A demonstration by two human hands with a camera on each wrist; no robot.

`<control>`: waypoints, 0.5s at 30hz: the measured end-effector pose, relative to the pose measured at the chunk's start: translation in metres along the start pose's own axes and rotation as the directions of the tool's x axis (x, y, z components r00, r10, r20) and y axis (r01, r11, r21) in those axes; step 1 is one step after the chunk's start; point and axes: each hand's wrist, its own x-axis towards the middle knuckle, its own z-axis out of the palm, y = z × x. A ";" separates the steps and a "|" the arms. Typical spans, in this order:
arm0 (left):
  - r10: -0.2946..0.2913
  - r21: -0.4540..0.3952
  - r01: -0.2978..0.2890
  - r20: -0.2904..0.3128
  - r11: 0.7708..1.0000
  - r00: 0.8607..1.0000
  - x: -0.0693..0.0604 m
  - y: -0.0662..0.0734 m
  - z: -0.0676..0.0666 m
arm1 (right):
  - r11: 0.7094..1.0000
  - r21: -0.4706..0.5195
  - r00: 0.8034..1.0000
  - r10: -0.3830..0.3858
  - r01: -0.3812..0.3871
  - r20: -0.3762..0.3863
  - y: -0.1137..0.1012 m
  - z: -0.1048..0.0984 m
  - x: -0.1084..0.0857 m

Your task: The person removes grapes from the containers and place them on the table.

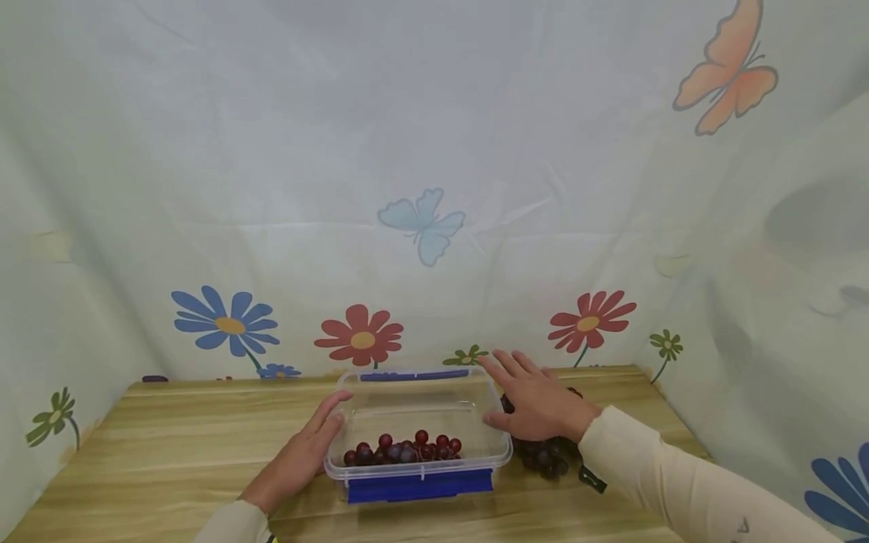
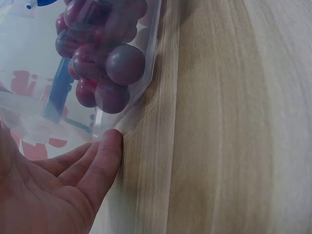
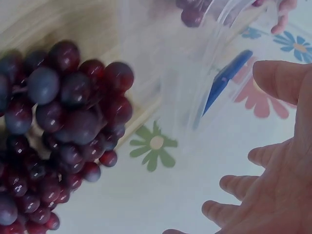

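Observation:
A clear plastic food container (image 1: 422, 472) with blue latches (image 1: 419, 487) stands in the middle of the table. Dark red grapes (image 1: 406, 451) lie inside along its near side. My left hand (image 1: 302, 452) is at the container's left side; in the left wrist view its extended fingertips (image 2: 111, 142) reach the lower corner, beside the wood. At the right edge is my right hand (image 1: 539, 411), fingers spread and nothing held. Another bunch of grapes (image 1: 546, 458) sits right of the container, partly hidden under that forearm; the right wrist view shows this bunch (image 3: 78, 117) large.
Wood-patterned table top (image 1: 190, 437) extends to both sides. A pale cloth (image 1: 305, 151) printed with flowers and butterflies hangs behind and at the sides. A small dark tag (image 1: 592, 479) lies by the right-hand grapes.

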 end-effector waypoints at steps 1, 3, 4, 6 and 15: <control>0.000 -0.001 0.000 -0.001 1.000 1.000 0.000 0.000 0.000 | 1.000 -0.003 1.000 -0.012 0.012 0.003 -0.002 0.001 0.001; 0.000 -0.002 0.000 0.000 1.000 1.000 0.001 -0.001 0.000 | 0.999 -0.004 0.999 -0.034 0.034 0.008 -0.005 0.003 0.002; 0.000 -0.004 0.000 0.001 1.000 1.000 0.001 -0.001 0.000 | 0.999 -0.008 0.999 -0.043 0.043 0.011 -0.007 0.004 0.003; -0.001 -0.007 0.001 0.002 1.000 1.000 0.001 -0.002 0.000 | 0.998 -0.021 0.998 -0.060 0.060 0.018 -0.011 0.005 0.005; -0.001 -0.007 0.001 0.006 1.000 1.000 0.002 -0.002 -0.001 | 0.993 -0.005 0.991 -0.120 0.121 0.052 -0.031 0.011 0.014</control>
